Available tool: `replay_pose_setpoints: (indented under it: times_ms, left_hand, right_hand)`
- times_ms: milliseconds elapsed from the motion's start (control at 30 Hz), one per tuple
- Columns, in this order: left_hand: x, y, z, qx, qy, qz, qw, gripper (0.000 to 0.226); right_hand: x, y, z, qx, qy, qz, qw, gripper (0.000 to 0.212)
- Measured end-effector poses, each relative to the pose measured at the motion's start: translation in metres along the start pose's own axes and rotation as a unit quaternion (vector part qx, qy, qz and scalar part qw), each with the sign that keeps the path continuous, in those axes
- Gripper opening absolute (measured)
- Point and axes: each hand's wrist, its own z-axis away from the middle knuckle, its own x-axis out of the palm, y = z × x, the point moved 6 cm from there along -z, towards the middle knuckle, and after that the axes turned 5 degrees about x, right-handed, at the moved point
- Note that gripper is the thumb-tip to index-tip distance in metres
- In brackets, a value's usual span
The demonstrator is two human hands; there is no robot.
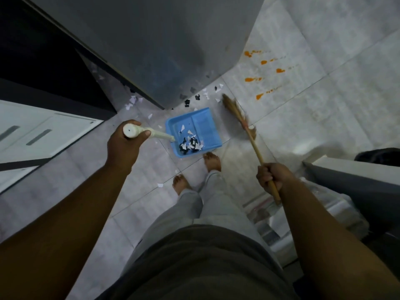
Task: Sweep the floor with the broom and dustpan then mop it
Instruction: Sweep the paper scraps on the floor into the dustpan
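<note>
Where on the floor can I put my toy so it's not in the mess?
Bare tile lies beside the white drawers, left of the dustpan, and right of the broom, before the orange stains. Paper scraps crowd the floor by the cabinet.

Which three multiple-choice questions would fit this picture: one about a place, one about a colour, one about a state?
1. Where does the dustpan stand? A. just ahead of the bare feet B. on a cabinet C. behind the person
2. What colour are the stains on the floor tiles? A. green B. orange C. blue
3. What does the right hand do? A. hangs empty B. presses a wall C. grips the broom
Key: A, the pan sits by the toes; B, orange spots show on pale tiles; C, fingers curl round the stick.
</note>
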Motion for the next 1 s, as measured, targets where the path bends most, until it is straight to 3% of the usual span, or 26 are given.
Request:
replay_pose_setpoints:
  times_ms: [300, 567, 767, 1000]
  left_hand:
    - [-0.041, -0.029, 0.007, -0.043, 0.021, 0.005, 0.999, 0.037]
    - [-0.054, -0.051, 0.023, -0.073, 0.064, 0.036, 0.995, 0.036]
    - [-0.067, -0.062, 0.039, -0.066, 0.089, 0.045, 0.993, 0.023]
    - [-0.090, -0.085, 0.054, -0.094, 0.122, 0.089, 0.984, 0.025]
  right_hand:
    - [-0.006, -0.018, 0.027, -0.011, -0.008, 0.042, 0.999, 0.038]
    - [0.066, -0.081, -0.006, -0.095, 0.047, 0.042, 0.994, 0.024]
    - [0.108, -0.049, -0.024, -0.068, 0.034, 0.101, 0.992, 0.026]
    - [0.070, -0.030, 0.021, -0.037, 0.048, 0.178, 0.982, 0.033]
